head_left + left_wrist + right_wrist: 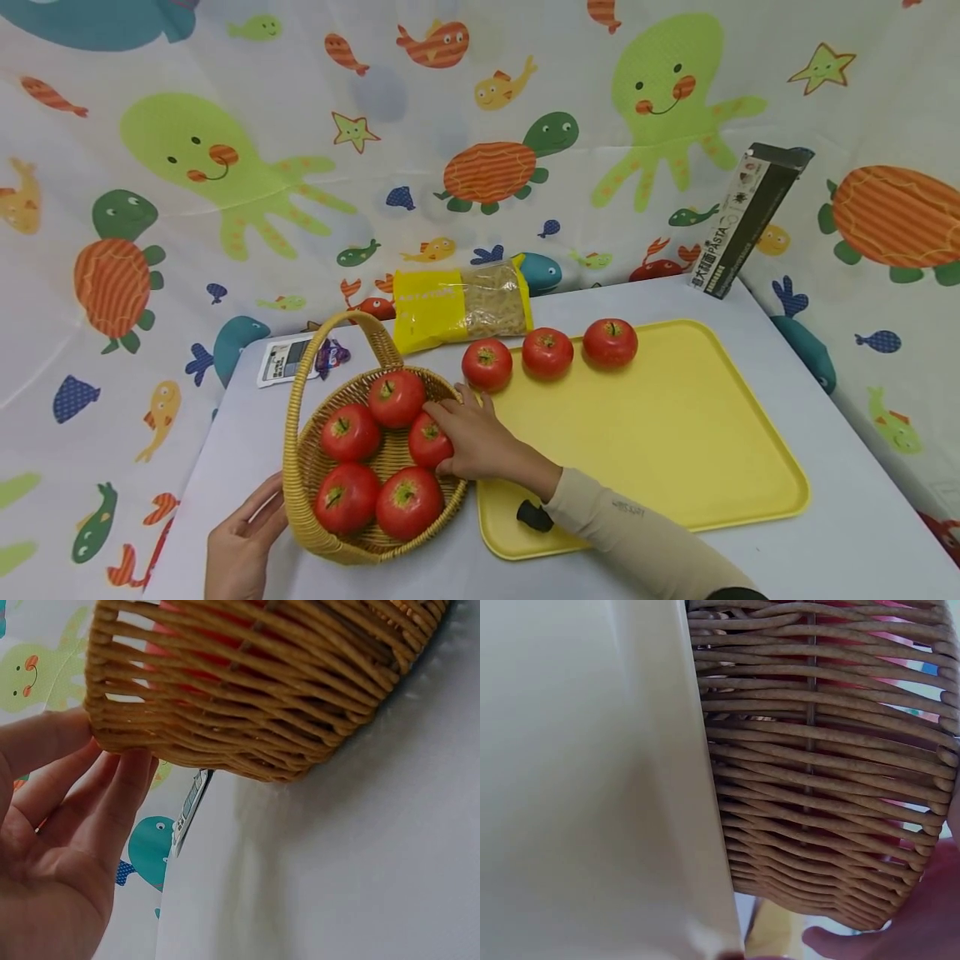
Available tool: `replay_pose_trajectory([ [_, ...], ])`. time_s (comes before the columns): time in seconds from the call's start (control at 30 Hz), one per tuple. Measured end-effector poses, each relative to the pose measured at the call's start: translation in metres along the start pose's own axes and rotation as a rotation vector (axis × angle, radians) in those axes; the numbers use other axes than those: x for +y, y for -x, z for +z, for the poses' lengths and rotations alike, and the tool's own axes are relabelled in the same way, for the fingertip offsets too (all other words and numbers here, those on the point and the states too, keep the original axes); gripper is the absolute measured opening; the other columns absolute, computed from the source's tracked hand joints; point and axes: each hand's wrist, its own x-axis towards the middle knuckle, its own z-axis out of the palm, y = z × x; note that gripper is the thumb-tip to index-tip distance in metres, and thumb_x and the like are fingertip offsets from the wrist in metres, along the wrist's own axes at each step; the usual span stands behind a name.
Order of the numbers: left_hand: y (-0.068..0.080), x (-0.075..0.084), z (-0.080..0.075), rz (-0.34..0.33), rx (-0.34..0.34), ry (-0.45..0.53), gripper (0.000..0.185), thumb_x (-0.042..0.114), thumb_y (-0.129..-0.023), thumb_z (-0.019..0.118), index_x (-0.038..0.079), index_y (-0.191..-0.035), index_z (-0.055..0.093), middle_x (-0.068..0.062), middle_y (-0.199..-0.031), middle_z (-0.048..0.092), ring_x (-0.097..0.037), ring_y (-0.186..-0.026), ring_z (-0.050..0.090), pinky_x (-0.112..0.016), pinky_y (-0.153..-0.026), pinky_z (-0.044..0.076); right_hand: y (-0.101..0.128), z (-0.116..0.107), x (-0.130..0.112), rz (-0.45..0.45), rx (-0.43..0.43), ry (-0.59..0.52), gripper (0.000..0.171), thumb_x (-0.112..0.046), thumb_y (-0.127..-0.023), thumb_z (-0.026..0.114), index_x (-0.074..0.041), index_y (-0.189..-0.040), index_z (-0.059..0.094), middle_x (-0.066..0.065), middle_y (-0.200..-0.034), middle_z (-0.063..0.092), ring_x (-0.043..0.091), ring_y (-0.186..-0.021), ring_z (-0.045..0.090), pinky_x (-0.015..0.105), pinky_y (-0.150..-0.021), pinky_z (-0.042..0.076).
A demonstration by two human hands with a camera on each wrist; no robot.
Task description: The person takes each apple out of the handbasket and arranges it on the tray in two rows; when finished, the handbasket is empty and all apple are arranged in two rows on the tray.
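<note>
A wicker basket with a tall arched handle holds several red apples. My right hand reaches over the basket's right rim and grips one red apple, thumb and fingers around its sides. In the right wrist view, the basket's woven wall hides that apple and most of the hand. At the basket's left side, my left hand touches the rim with extended fingers. The left wrist view shows these fingertips right against the wicker.
Right of the basket lies a yellow tray, with three apples along its back left edge and a small black object near its front. Behind are a yellow pasta bag, a white packet, a purple wrapper and a leaning pasta box.
</note>
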Motion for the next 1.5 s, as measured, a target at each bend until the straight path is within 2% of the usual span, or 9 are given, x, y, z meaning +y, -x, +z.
replay_pose_trajectory([
  [0.4, -0.001, -0.002, 0.000, 0.017, 0.002, -0.006, 0.061, 0.005, -0.083, 0.085, 0.011, -0.139, 0.064, 0.026, -0.105, 0.067, 0.010, -0.096, 0.065, -0.014, -0.081, 0.057, 0.009, -0.008, -0.003, 0.009, 0.047, -0.078, 0.083, -0.035, -0.079, 0.089, -0.013, -0.149, 0.050, 0.010, -0.141, 0.057, 0.039, -0.149, 0.027, 0.066, -0.117, 0.026],
  [0.63, 0.000, -0.002, -0.001, 0.013, -0.009, -0.006, 0.050, 0.004, -0.084, 0.083, 0.022, -0.129, 0.071, 0.028, -0.103, 0.067, 0.010, -0.095, 0.065, -0.013, -0.080, 0.056, 0.012, -0.013, -0.005, 0.013, 0.045, -0.126, 0.084, -0.036, -0.080, 0.087, -0.013, -0.151, 0.048, 0.010, -0.144, 0.054, 0.038, -0.150, 0.025, 0.064, -0.119, 0.023],
  [0.8, 0.000, -0.002, -0.001, -0.005, 0.005, -0.030, 0.054, 0.004, -0.085, 0.083, 0.020, -0.134, 0.068, 0.029, -0.101, 0.066, 0.011, -0.094, 0.065, -0.013, -0.080, 0.056, 0.013, -0.014, -0.006, -0.003, 0.057, -0.170, 0.083, -0.034, -0.081, 0.087, -0.013, -0.151, 0.047, 0.008, -0.144, 0.054, 0.038, -0.150, 0.025, 0.064, -0.120, 0.022],
  [0.93, 0.000, -0.003, -0.001, 0.011, -0.007, -0.023, 0.052, 0.005, -0.084, 0.084, 0.021, -0.131, 0.069, 0.028, -0.102, 0.066, 0.011, -0.095, 0.065, -0.013, -0.081, 0.056, 0.014, -0.013, -0.005, -0.009, 0.059, -0.203, 0.083, -0.033, -0.082, 0.086, -0.012, -0.151, 0.047, 0.009, -0.145, 0.053, 0.038, -0.151, 0.023, 0.066, -0.120, 0.021],
  [1.07, 0.000, -0.003, 0.000, 0.013, -0.001, -0.019, 0.057, 0.004, -0.084, 0.083, 0.016, -0.137, 0.065, 0.028, -0.104, 0.066, 0.011, -0.095, 0.065, -0.014, -0.081, 0.056, 0.016, -0.013, -0.004, -0.006, 0.079, -0.258, 0.083, -0.031, -0.082, 0.086, -0.013, -0.151, 0.045, 0.010, -0.150, 0.048, 0.037, -0.153, 0.020, 0.065, -0.121, 0.019],
  [1.17, 0.000, -0.002, 0.000, 0.009, -0.002, -0.026, 0.059, 0.004, -0.085, 0.083, 0.014, -0.139, 0.064, 0.028, -0.105, 0.066, 0.011, -0.095, 0.065, -0.014, -0.081, 0.056, 0.019, -0.017, -0.004, 0.007, 0.100, -0.348, 0.083, -0.029, -0.082, 0.086, -0.016, -0.152, 0.043, 0.012, -0.154, 0.041, 0.036, -0.152, 0.021, 0.063, -0.119, 0.028],
  [1.33, 0.000, -0.002, -0.001, 0.017, -0.015, -0.020, 0.056, 0.006, -0.083, 0.085, 0.016, -0.136, 0.067, 0.028, -0.105, 0.066, 0.011, -0.096, 0.065, -0.014, -0.082, 0.056, 0.027, -0.031, -0.004, 0.012, 0.183, -0.503, 0.082, -0.025, -0.083, 0.086, -0.021, -0.152, 0.043, 0.009, -0.148, 0.042, 0.026, -0.134, 0.046, 0.050, -0.103, 0.052],
  [1.4, 0.000, -0.001, 0.000, 0.010, -0.007, -0.016, 0.056, 0.004, -0.084, 0.084, 0.016, -0.136, 0.067, 0.027, -0.105, 0.066, 0.010, -0.096, 0.065, -0.014, -0.082, 0.056, 0.029, -0.035, -0.001, 0.011, 0.236, -0.532, 0.081, -0.022, -0.082, 0.086, -0.020, -0.151, 0.044, 0.007, -0.143, 0.044, 0.022, -0.124, 0.052, 0.044, -0.098, 0.054],
  [1.5, -0.001, -0.001, 0.000, 0.001, 0.005, -0.034, 0.059, 0.004, -0.085, 0.083, 0.014, -0.140, 0.064, 0.027, -0.107, 0.066, 0.011, -0.096, 0.065, -0.014, -0.083, 0.056, 0.033, -0.039, 0.007, 0.033, 0.311, -0.563, 0.081, -0.018, -0.080, 0.088, -0.019, -0.150, 0.046, 0.007, -0.141, 0.045, 0.023, -0.122, 0.054, 0.044, -0.098, 0.055],
])
